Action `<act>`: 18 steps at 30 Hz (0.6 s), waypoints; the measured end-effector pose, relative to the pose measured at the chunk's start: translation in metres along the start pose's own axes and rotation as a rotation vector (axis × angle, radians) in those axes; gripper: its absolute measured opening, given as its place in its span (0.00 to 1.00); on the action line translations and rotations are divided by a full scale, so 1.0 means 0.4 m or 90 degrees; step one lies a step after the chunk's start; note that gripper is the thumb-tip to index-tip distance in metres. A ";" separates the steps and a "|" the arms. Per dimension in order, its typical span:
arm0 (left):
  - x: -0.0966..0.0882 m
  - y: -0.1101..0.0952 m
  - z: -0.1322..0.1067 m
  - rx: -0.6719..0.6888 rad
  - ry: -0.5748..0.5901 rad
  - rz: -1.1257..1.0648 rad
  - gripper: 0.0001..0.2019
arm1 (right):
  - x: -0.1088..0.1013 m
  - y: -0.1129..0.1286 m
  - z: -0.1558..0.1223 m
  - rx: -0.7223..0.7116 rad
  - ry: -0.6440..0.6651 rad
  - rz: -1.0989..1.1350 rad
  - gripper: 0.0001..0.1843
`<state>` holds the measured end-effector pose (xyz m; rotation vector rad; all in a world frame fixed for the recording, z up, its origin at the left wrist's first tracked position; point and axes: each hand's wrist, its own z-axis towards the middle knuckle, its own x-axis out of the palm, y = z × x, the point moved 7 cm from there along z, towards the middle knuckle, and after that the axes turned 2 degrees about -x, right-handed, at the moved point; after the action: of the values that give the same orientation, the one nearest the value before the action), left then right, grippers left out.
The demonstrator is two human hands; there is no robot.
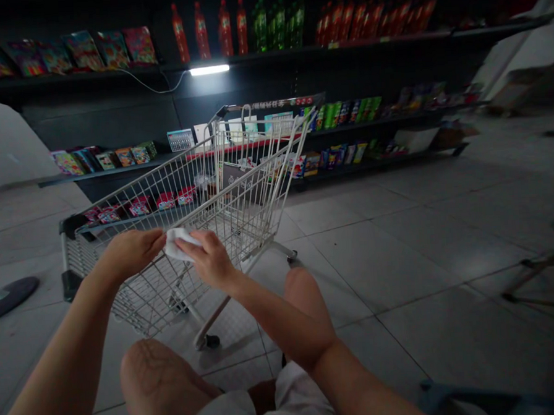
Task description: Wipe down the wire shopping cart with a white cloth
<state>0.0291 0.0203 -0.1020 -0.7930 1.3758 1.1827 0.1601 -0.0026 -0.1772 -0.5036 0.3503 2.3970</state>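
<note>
A wire shopping cart stands right in front of my knees, its handle toward the shelves. My right hand grips a white cloth and presses it against the cart's upper side rail. Just left of the cloth, my left hand rests over the same rail, fingers wrapped round it and pointing toward the cloth. The undersides of the left fingers are partly hidden. Through the wires, the cart's basket shows a bare mesh floor.
Behind the cart runs a dark shelf with bottles, snack bags and small boxes. A lit tube lamp hangs under its upper board. A round stand base is at left, a tripod-like leg at right.
</note>
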 end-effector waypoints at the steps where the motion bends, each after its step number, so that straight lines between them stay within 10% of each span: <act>1: -0.001 -0.001 -0.005 0.003 -0.004 0.018 0.29 | -0.026 -0.014 0.028 -0.029 -0.024 -0.019 0.22; 6: -0.014 -0.001 -0.036 0.007 -0.015 0.091 0.29 | -0.088 -0.237 0.161 -0.099 0.076 -0.159 0.22; 11: -0.014 0.015 -0.044 0.003 0.004 0.092 0.27 | -0.194 -0.481 0.212 0.107 0.117 -0.276 0.20; 18: -0.009 0.035 -0.042 -0.002 -0.027 0.054 0.25 | -0.112 -0.240 0.222 -0.130 0.164 -0.203 0.14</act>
<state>0.0115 0.0078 -0.0974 -0.7135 1.3837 1.2603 0.2310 0.0778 -0.0901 -0.8957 0.1235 2.0704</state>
